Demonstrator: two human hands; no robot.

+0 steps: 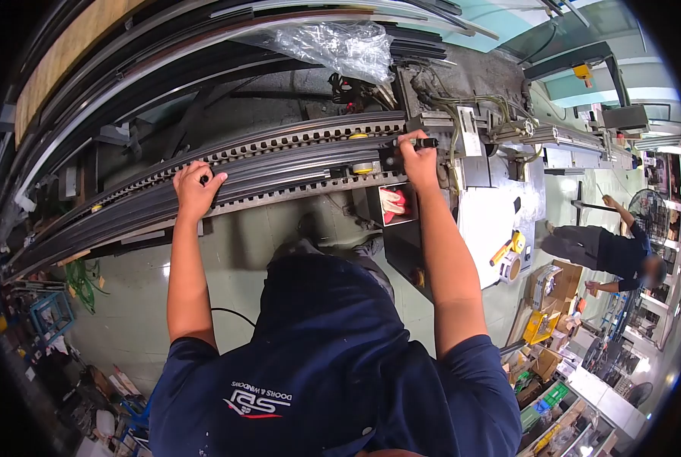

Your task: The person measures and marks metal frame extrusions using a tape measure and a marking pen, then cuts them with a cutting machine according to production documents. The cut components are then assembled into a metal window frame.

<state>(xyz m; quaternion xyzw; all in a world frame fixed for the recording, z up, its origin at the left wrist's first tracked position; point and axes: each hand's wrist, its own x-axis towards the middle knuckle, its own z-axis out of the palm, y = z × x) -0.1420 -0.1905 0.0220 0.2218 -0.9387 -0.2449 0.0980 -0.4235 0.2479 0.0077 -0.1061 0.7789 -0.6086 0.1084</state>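
Note:
Long dark metal profiles (279,172) lie lengthwise on a machine bed between toothed racks (295,135). My left hand (194,190) is closed over the profiles, with thumb and fingers curled around a dark part whose shape is partly hidden. At the right end of the bed, my right hand (418,161) grips a short black handle-like piece (430,142). Just left of that hand is a black block (390,159). Yellow-edged rollers (362,168) sit on the bed nearby.
Crumpled clear plastic (337,47) lies on more profiles behind. A dark box with a red-and-white picture (394,204) stands near my right forearm. A white worktop (487,228) holds a tape roll (510,266) and a yellow tool (500,253). Another person (607,247) stands at right.

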